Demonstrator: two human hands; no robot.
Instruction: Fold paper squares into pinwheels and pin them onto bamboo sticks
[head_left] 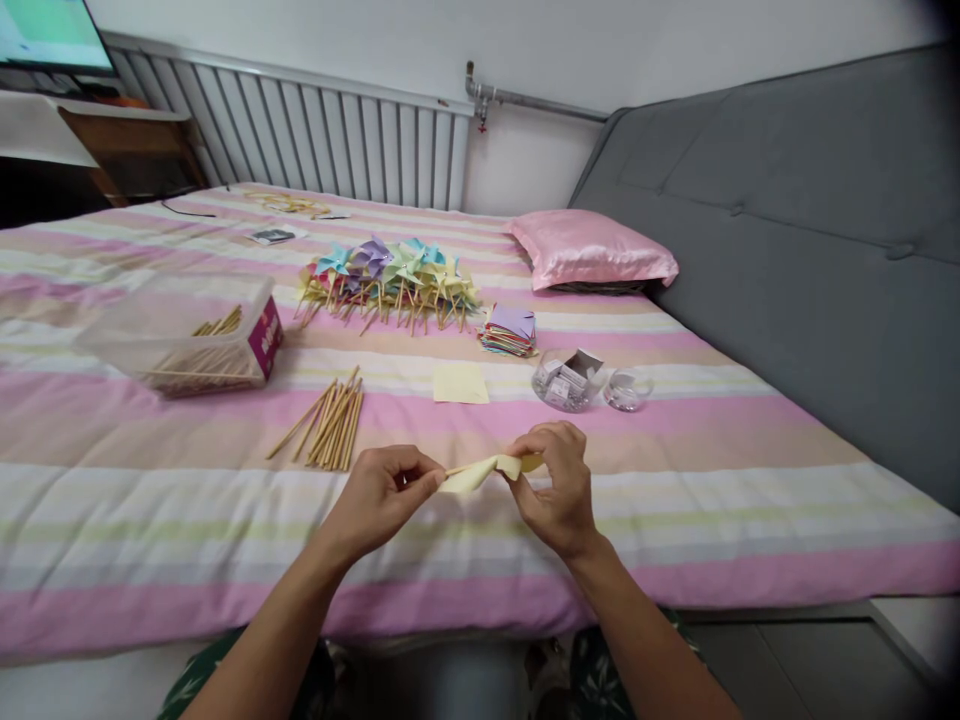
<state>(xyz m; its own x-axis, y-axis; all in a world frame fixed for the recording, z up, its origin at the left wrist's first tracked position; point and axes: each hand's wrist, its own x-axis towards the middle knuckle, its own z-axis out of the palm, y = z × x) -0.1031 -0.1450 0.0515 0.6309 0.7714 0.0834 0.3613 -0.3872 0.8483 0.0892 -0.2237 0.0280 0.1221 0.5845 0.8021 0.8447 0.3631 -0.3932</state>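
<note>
A pale yellow paper pinwheel [471, 477] with curled blades is held between my two hands, just above the near part of the bed. My left hand [386, 492] is closed, thumb and forefinger pinching at its left end, where a thin stick runs along the paper. My right hand [556, 482] grips the folded paper at the other side, thumb below and fingers above. Beyond them lies a flat yellow paper sheet [460, 383]. Loose wooden sticks [334, 425] are piled to the left. A round clear tub [562, 385] with small packets stands to the right.
Finished pinwheels [390, 270] are heaped farther back. A stack of coloured paper [510, 330] sits beside them. At left is a clear plastic box [217, 375] of sticks. A small clear lid [626, 392], pink pillow [596, 250] and grey headboard [787, 190] are at right.
</note>
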